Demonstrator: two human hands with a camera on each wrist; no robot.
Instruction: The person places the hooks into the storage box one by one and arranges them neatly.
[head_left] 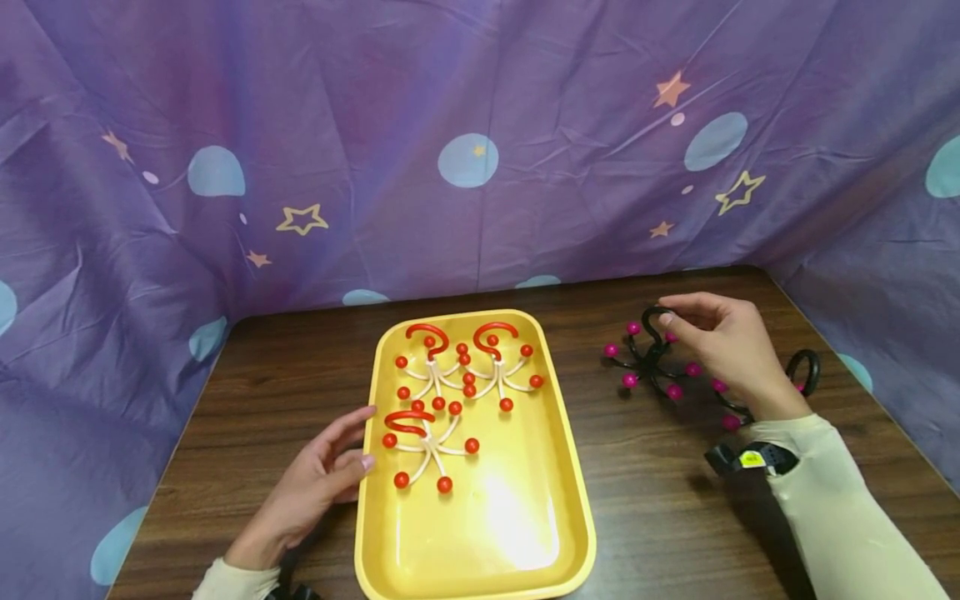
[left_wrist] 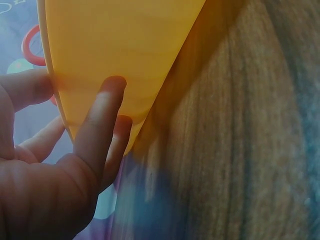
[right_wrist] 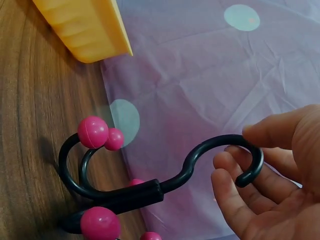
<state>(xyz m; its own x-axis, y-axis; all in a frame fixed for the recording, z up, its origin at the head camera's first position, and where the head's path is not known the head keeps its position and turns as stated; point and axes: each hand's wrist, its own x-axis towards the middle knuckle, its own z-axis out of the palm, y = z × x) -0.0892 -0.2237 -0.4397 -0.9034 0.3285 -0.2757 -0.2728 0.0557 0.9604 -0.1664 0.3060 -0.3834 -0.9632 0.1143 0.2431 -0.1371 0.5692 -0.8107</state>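
Observation:
My right hand [head_left: 723, 350] pinches the hook of a black hanger [head_left: 651, 362] with pink ball tips, at the right of the table. In the right wrist view, thumb and fingers meet at the curved hook [right_wrist: 215, 144], and its balled arms splay away from the hand. My left hand [head_left: 307, 479] rests against the left wall of a yellow tray [head_left: 583, 508], its fingers [left_wrist: 102, 120] fairly straight along the outside. Inside the tray lie two white hangers [head_left: 433, 373] [head_left: 500, 373] at the back and one [head_left: 429, 446] nearer, each with a red hook and red balls.
Another black hanger [head_left: 804, 367] with pink balls lies behind the right wrist, partly hidden by it. The dark wooden table [head_left: 277, 367] ends at a purple cloth [head_left: 390, 125] with stars and dots at the back and sides.

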